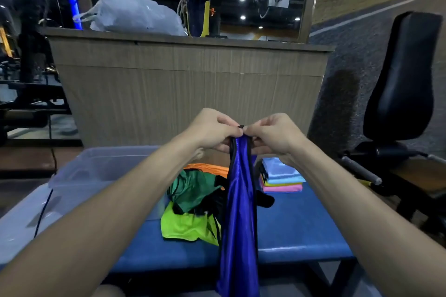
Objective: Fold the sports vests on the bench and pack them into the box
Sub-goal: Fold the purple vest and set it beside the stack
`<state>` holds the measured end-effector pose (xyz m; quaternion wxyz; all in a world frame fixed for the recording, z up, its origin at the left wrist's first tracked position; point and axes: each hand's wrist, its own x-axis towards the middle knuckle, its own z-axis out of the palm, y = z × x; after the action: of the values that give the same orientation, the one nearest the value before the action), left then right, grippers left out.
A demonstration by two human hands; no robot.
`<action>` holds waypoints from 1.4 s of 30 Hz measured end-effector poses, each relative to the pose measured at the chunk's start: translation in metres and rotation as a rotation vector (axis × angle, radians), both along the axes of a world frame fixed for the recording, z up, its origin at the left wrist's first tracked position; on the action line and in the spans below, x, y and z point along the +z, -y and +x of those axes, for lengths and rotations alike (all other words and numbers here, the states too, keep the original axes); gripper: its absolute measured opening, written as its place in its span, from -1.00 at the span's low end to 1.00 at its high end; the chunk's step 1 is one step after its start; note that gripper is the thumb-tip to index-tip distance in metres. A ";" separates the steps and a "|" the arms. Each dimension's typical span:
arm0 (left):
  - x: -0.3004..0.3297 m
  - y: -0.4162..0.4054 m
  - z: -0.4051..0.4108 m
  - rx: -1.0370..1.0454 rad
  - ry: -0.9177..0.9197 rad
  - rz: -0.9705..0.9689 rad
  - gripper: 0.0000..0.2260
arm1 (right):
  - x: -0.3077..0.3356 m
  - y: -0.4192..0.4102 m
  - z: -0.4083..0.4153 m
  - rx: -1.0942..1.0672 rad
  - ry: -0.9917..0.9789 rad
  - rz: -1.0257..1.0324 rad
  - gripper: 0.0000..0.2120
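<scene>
Spanning the lower frame, a blue padded bench (301, 229) carries every task item; its near edge shows bare padding at 5 o'clock. A wood-grain counter (188, 89) rises behind it at 12 o'clock. A clear plastic box (96, 166) sits on the bench's left end, at 9 o'clock from the vest pile, open at the top. A black padded gym seat (403, 79) stands off the bench's right end at 3 o'clock. Both forearms reach forward and converge above the bench's middle. A blue vest (241, 212) with black trim hangs straight down from the hands, past the near edge. Behind it lie a lime vest (185, 226), a green vest (195, 188) and an orange vest (207, 167) in a loose heap. Stacked folded cloths (282, 178) rest at 2 o'clock from the heap. The left hand (212, 129) and right hand (275, 135), thumbs nearly touching, each pinch the blue vest's top edge with curled fingers.
</scene>
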<state>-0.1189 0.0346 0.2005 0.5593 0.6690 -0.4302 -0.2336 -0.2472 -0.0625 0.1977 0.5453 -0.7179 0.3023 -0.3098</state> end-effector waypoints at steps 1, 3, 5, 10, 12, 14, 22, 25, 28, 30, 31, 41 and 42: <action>0.000 0.000 -0.002 0.000 0.015 -0.005 -0.88 | 0.002 -0.001 0.000 -0.010 -0.018 -0.021 -0.88; 0.001 0.000 -0.004 0.008 0.066 -0.001 -0.91 | 0.005 -0.003 0.000 -0.017 -0.054 -0.049 -0.89; 0.002 -0.002 -0.005 0.004 0.101 0.008 -0.96 | 0.007 -0.005 -0.002 -0.002 -0.094 -0.074 -0.88; 0.007 -0.003 -0.012 -0.014 0.059 0.001 -0.85 | 0.008 -0.010 -0.002 0.005 -0.124 -0.175 -0.88; 0.011 -0.007 -0.014 -0.067 -0.018 0.017 -0.81 | 0.009 -0.010 -0.003 -0.005 -0.198 -0.312 -0.87; 0.016 -0.013 -0.015 -0.156 -0.160 0.034 -0.78 | 0.009 -0.009 -0.008 -0.014 -0.273 -0.469 -0.83; 0.010 -0.029 0.000 -0.387 -0.440 -0.024 -0.66 | 0.008 0.008 -0.025 0.075 -0.082 -0.397 -0.88; 0.001 -0.031 0.001 -0.301 -0.121 -0.074 -0.74 | 0.021 0.013 -0.036 0.211 -0.107 -0.477 -0.94; -0.006 -0.036 0.009 -0.166 0.103 -0.144 -0.77 | 0.048 0.023 -0.055 0.353 -0.201 -0.581 -0.81; -0.011 -0.038 0.015 -0.110 0.160 -0.221 -0.79 | 0.067 0.028 -0.066 0.373 -0.258 -0.667 -0.79; -0.014 -0.039 0.017 -0.099 0.196 -0.269 -0.82 | 0.074 0.030 -0.070 0.372 -0.269 -0.688 -0.77; -0.032 -0.057 -0.012 -0.193 0.588 -0.512 -0.91 | 0.086 0.031 -0.073 0.310 -0.325 -0.788 -0.73; -0.031 -0.058 -0.015 -0.195 0.625 -0.528 -0.89 | 0.085 0.030 -0.072 0.307 -0.326 -0.789 -0.74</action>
<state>-0.1342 0.0928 0.1694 0.5292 0.4974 -0.6858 0.0471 -0.3191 -0.0925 0.2822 0.2149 -0.9467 0.1331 -0.1997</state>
